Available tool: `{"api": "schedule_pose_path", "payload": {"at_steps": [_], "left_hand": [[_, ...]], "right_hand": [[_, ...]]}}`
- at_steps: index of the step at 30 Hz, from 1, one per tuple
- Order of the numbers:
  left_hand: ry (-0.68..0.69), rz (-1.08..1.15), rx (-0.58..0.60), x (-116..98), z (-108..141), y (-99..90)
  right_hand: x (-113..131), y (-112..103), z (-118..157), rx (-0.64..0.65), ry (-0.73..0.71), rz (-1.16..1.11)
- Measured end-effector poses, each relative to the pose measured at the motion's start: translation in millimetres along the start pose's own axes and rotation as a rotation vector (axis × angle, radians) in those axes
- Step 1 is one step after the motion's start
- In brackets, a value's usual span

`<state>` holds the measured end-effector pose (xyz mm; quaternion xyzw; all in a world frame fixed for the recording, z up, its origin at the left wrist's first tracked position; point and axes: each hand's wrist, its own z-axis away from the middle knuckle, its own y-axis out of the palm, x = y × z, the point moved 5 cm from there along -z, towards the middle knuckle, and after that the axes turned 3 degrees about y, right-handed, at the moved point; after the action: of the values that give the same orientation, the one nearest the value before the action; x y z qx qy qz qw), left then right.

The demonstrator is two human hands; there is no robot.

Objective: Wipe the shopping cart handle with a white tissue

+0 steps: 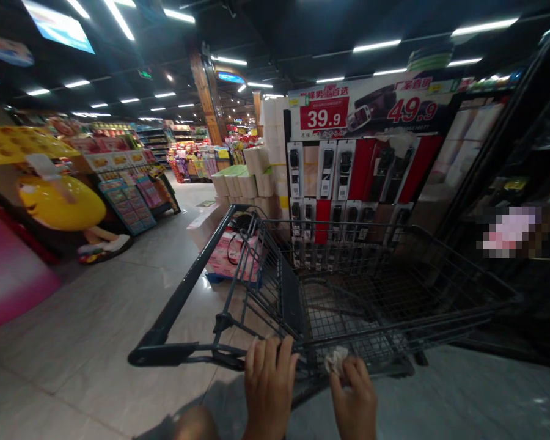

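Note:
A dark metal shopping cart (pixel 343 305) stands in front of me, side-on, its handle at the left. My left hand (pixel 270 379) rests on the cart's near side rail, its fingers curled over the rail. Just to the right, my right hand (pixel 355 391) is closed on a crumpled whitish tissue (pixel 336 359) by the same rail. The wire basket shows no goods inside.
Behind the cart is a rack of packaged belts (pixel 327 171) under a price sign (pixel 366 110). Pink cartons (pixel 236 253) sit beyond the handle. A yellow figure (pixel 62 201) and shelves stand at the left. Grey tiled floor (pixel 105 342) lies beside the cart.

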<state>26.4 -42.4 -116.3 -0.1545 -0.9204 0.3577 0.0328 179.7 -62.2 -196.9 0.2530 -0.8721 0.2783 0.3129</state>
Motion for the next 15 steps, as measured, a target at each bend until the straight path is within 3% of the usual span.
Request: {"api": "schedule_pose_path", "payload": {"at_steps": [6,9,15], "left_hand": [[0.037,-0.013,-0.003,1,1,-0.6],[0.090,-0.059,0.004,2,0,-2.4],[0.105,-0.080,0.029,4,1,-1.9]], "right_hand": [[17,-18,-15,-0.179,-0.033,0.037],[22,-14,-23,-0.163,-0.030,0.022],[10,-6,-16,-0.121,0.028,0.004]]}}
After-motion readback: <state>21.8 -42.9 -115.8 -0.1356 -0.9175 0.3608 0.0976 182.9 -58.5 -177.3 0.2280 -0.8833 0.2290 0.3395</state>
